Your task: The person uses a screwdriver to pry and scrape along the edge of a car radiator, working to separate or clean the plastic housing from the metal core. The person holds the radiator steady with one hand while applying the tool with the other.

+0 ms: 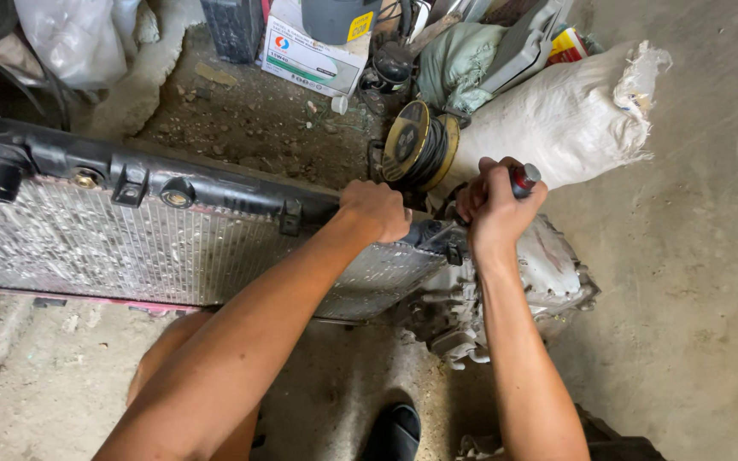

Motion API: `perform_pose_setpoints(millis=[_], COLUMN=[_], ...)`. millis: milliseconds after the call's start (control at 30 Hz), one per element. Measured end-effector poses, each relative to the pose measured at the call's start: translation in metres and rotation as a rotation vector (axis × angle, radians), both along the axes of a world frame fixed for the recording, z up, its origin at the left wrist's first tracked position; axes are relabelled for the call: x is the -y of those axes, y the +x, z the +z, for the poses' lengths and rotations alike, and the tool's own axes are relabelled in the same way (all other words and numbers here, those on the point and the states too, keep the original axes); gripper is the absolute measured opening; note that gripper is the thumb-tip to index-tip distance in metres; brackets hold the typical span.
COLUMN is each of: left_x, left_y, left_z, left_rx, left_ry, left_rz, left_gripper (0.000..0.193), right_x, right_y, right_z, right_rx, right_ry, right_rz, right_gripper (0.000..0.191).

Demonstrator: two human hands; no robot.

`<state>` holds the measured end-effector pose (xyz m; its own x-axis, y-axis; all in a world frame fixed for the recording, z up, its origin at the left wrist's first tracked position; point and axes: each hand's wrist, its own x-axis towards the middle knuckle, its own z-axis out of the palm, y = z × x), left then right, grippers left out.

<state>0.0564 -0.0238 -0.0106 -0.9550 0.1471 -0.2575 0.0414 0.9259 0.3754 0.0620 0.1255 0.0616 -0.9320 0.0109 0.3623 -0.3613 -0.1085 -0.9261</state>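
Observation:
A long radiator with silver fins and a black plastic top tank lies tilted across the floor. My left hand grips the black tank near its right end. My right hand is closed around a screwdriver with a red and black handle. Its metal shaft points down-left toward the tank's right end. The radiator's right end rests against a grey metal gearbox casing.
A white woven sack lies behind the hands. A black and yellow spool of cable stands beside it. A cardboard box, a white plastic bag and clutter line the back. My foot in a dark sandal is on the concrete floor.

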Motion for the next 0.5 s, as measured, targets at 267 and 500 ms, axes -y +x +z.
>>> perform_pose_setpoints(millis=[267, 500], left_x=[0.003, 0.000], left_y=[0.009, 0.016], left_z=[0.011, 0.024], left_rx=[0.041, 0.066], left_ry=[-0.002, -0.067], left_rz=[-0.022, -0.040], left_gripper=[0.068, 0.079], right_x=[-0.003, -0.020], right_y=[0.001, 0.014], right_z=[-0.013, -0.018], right_rx=[-0.110, -0.134], right_ry=[-0.148, -0.219], right_rz=[-0.062, -0.015], right_gripper=[0.017, 0.031])
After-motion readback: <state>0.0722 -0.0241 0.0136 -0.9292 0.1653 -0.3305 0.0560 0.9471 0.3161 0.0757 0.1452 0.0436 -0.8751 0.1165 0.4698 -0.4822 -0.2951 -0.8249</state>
